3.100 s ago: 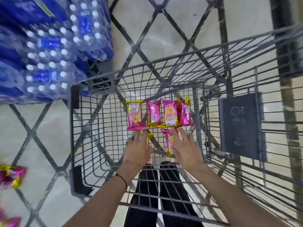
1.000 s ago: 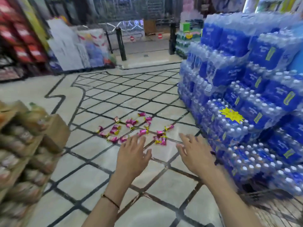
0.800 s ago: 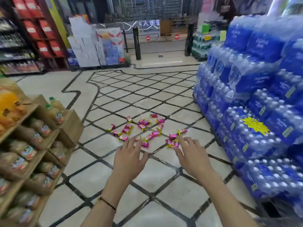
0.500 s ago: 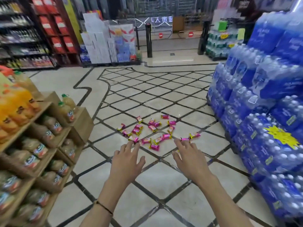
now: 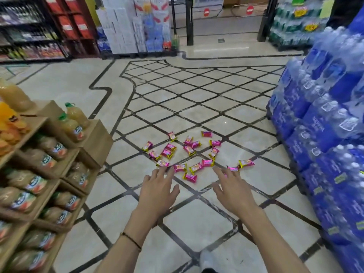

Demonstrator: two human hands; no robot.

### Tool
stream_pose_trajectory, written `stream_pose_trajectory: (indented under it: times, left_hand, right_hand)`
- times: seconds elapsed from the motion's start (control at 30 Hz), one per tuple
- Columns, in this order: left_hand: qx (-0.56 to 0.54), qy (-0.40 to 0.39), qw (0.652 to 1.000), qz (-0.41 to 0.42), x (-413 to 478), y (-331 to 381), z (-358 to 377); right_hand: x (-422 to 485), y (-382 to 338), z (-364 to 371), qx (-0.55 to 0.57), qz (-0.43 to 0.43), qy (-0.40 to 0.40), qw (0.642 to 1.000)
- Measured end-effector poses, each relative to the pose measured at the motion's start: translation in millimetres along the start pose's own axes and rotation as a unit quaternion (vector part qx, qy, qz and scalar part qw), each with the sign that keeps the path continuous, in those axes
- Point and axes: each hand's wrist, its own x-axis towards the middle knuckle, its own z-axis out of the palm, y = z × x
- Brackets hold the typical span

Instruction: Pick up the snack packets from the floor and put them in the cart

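Both my hands empty, fingers spread: left hand [image 5: 157, 191] and right hand [image 5: 232, 191] sit just below the pink snack packets [image 5: 189, 154] mid-frame, nearest packet [image 5: 190, 177] between them.

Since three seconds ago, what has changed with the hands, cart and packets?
The view turned from the cart, now out of view, to the floor. The left hand and right hand reach toward the scattered snack packets, nearer than a second ago. Both stay open and empty; the packets lie untouched.
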Motion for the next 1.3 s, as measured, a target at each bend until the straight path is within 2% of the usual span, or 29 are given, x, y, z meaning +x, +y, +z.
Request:
stream_pose_trajectory:
  times: [0.17, 0.43, 0.8, 1.07, 1.3]
  left_hand:
    - [0.001, -0.025, 1.000, -0.011, 82, -6, 8]
    - [-0.006, -0.080, 0.996, -0.025, 191, -43, 51]
    - [-0.029, -0.098, 0.994, 0.024, 378, -106, 114]
    - [-0.040, -0.148, 0.987, 0.037, 482, -121, 191]
    - [-0.044, -0.170, 0.984, 0.036, 548, -126, 335]
  right_hand:
    - [98, 18, -7, 0.000, -0.029, -0.012, 0.999]
    - [229, 36, 11, 0.006, -0.030, -0.049, 0.998]
    - [399, 49, 48, -0.015, -0.020, -0.062, 0.998]
    - [499, 83, 121, 0.006, -0.043, -0.109, 0.993]
    - [592, 148, 246, -0.002, -0.068, -0.169, 0.983]
